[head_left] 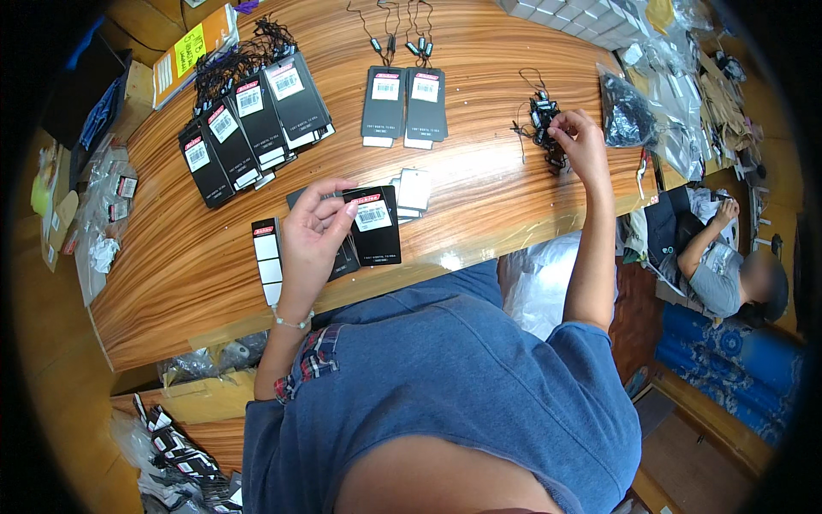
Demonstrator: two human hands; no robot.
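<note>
My left hand (pixel 317 224) grips a black hang tag (pixel 373 224) with a white barcode sticker and a red patch, above the near part of the table. Under and beside that hand lie more dark tags, a black-and-white tag strip (pixel 267 261) and a few white cards (pixel 414 190). My right hand (pixel 580 141) reaches to a small heap of black strings (pixel 543 118) with little plastic ends, thumb and forefinger pinched on string at its edge. Two small stacks of strung tags (pixel 385 104) stand upright at the table's far middle, their loops pointing away.
Several fanned stacks of strung tags (pixel 248 128) cover the far left of the wooden table (pixel 488 163). A clear bag of black strings (pixel 628 110) lies at the right edge, near white boxes (pixel 574 21). Another person (pixel 715 265) sits off to the right.
</note>
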